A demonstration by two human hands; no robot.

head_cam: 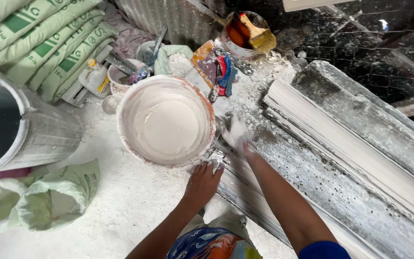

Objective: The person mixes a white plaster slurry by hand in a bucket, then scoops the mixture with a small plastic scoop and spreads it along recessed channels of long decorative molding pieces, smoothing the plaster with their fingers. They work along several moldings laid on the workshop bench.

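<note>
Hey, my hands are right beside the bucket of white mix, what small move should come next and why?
Probably steady the bucket with the left hand, already at its near rim, since the plaster-coated right hand is at the rim's right edge beside the long white moulding.

White-dusted floor point(120, 211), corrugated wall point(168, 19)

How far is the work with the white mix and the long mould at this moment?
Done: the bucket holds smooth white mix. In hand: the right hand, coated white, is at the mould's near end beside the bucket; the left hand rests below the rim. Left: much of the mould looks only speckled.
</note>
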